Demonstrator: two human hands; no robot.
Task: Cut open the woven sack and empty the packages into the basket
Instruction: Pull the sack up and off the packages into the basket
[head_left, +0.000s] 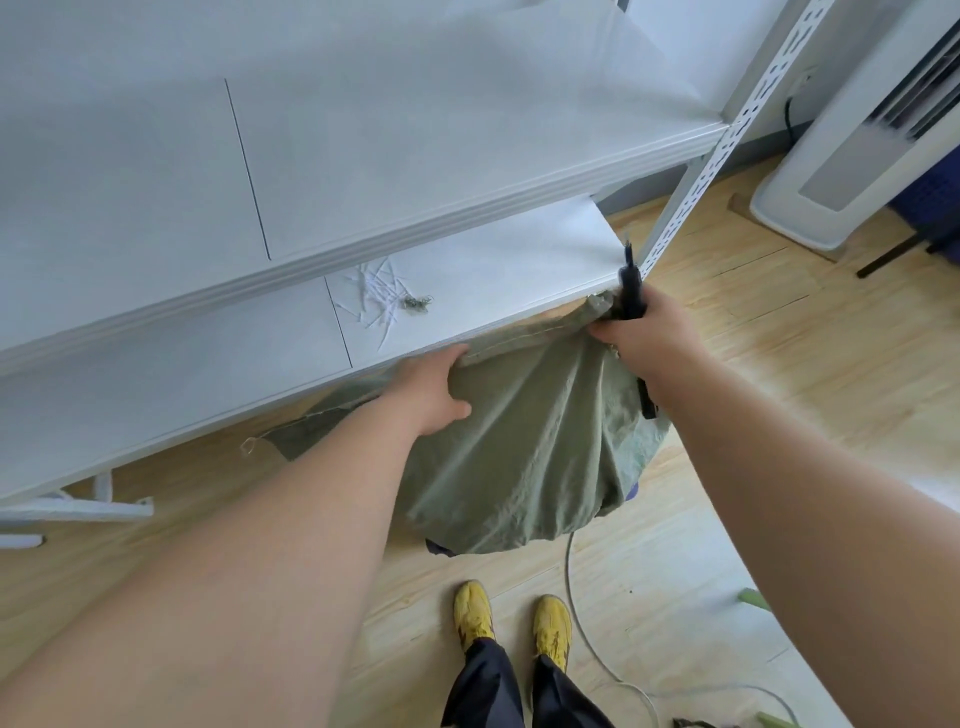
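Gripping the olive-green woven sack (519, 431) at its top edge, left hand (434, 387) and right hand (644, 332) hold it hanging before the white metal shelf (467, 270), fingers clenched, the right also clutching a black-handled cutter (631, 286), probably to tip packages out

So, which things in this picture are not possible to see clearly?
Head view only:
- Contents of the green woven sack: hidden by its cloth.
- The basket: not in view.
- Black tool in the right hand: the hand hides its lower part, the blade is too small to judge.
- Left hand fingertips: tucked behind the sack's edge.
- Scraps on the shelf: too small to identify.
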